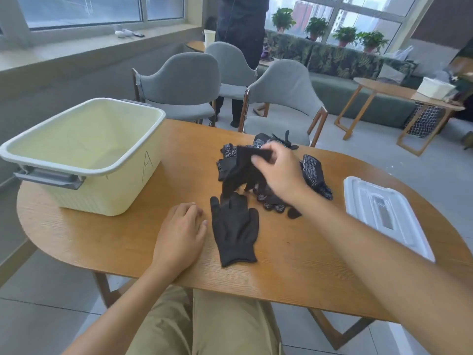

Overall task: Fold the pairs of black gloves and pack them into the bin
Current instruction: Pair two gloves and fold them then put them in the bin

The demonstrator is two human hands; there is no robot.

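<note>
One black glove (235,230) lies flat on the wooden table (294,272), fingers pointing away from me. My right hand (277,172) pinches the cuff of a second black glove (239,170) and holds it lifted, its fingers dangling just above the flat one. Behind it sits a pile of black dotted gloves (313,172). My left hand (181,231) rests on the table just left of the flat glove, fingers loosely curled, holding nothing. The cream bin (84,155) stands at the table's left, with nothing seen inside.
The bin's white lid (384,213) lies on the table's right side. Grey chairs (281,98) stand beyond the far edge, and a person in dark clothes (242,34) stands behind them. A small round table (399,98) is at the far right.
</note>
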